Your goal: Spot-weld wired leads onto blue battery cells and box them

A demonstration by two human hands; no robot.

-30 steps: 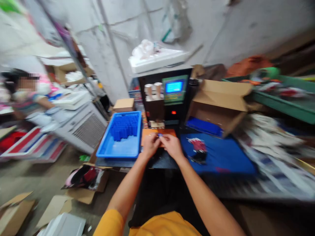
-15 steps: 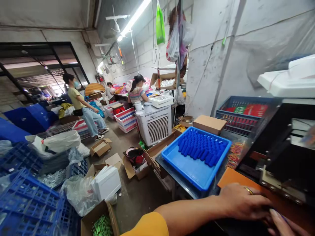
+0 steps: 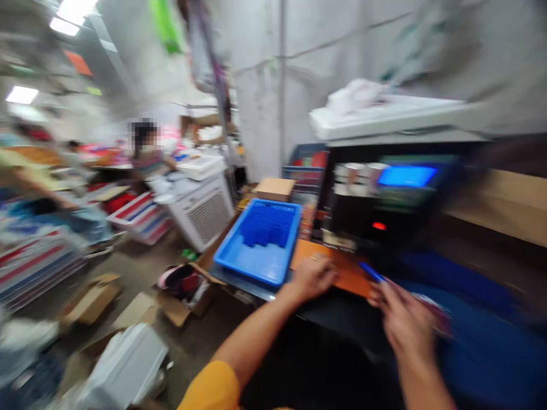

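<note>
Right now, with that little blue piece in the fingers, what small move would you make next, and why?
Probably bring the blue piece onto the orange pad under the machine. The right hand seems to pinch it just beside the pad, where the left hand rests.

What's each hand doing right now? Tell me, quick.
Left hand: resting on the orange board, holding nothing visible.
Right hand: pinching a small blue piece; blur hides the grip.

White cooler (image 3: 200, 210), floor cartons (image 3: 92, 296)
</note>
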